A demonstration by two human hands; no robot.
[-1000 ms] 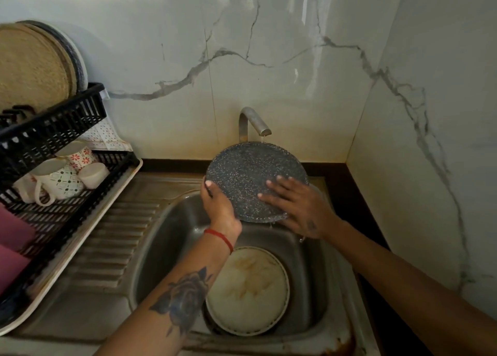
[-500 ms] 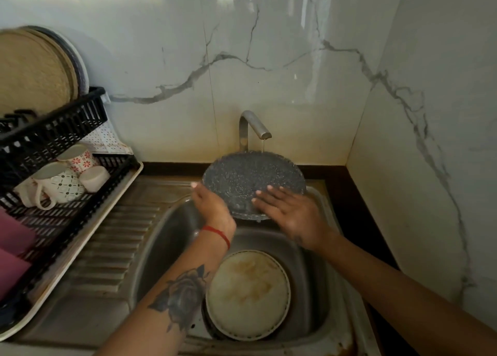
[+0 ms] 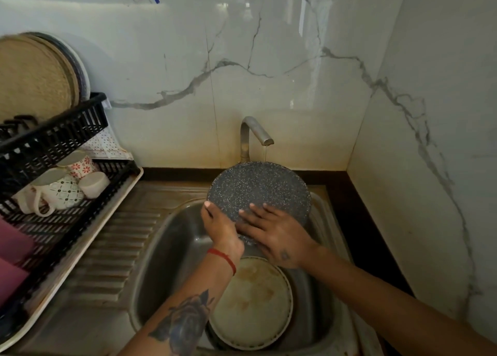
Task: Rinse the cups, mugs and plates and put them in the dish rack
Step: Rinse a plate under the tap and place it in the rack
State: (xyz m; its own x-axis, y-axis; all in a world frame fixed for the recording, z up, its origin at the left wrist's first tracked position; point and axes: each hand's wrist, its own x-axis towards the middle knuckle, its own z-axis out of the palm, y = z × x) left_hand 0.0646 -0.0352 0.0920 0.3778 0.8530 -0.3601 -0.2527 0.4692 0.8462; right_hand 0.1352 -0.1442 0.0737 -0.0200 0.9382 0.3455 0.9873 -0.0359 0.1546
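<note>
We find no brand, label or legible writing on anything in view.

Item one: a round, dark grey speckled plate (image 3: 258, 191), held tilted above the stainless steel sink (image 3: 172, 250) at centre frame, its upper rim under the thin stream from the bent metal tap (image 3: 254, 132).

Item two: the left hand (image 3: 219, 228), with a red string at the wrist; its grip is curled round the plate's lower left rim, thumb tip on the speckled face.

Item three: the right hand (image 3: 274, 236), fingers straight and spread, lying flat on the lower part of the plate's face; it clasps nothing.

Item four: a round cream plate with brown stains (image 3: 255, 304), lying in the sink basin at lower centre, below both hands.

Item five: a black plastic lattice dish rack (image 3: 53, 129) on a pale tray at left of frame, standing on the ribbed steel worktop. We note in it a white mug with a dark dotted pattern (image 3: 57, 191), a cup with red flowers (image 3: 80, 164) and a plain white cup (image 3: 94, 183), all on their sides. Round woven mats (image 3: 29, 76) stand upright at upper left.
</note>
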